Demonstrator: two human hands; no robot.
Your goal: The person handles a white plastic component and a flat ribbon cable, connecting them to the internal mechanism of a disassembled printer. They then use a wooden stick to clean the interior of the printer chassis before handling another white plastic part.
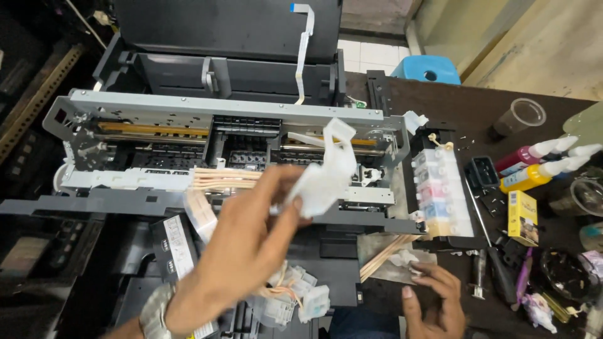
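Left hand (242,242) pinches a white plastic part (326,169) over the printer (226,125); right hand (433,301) apparently grips tubing (383,254).

One opened printer (226,125) is counted, with one white ribbon cable (303,50) hanging from its lid and one external ink tank block (440,191) at its side. Three ink bottles (534,164) are recorded on the table, along with one clear plastic cup (518,117) and one small yellow box (522,217). One blue stool (427,69) is noted behind.
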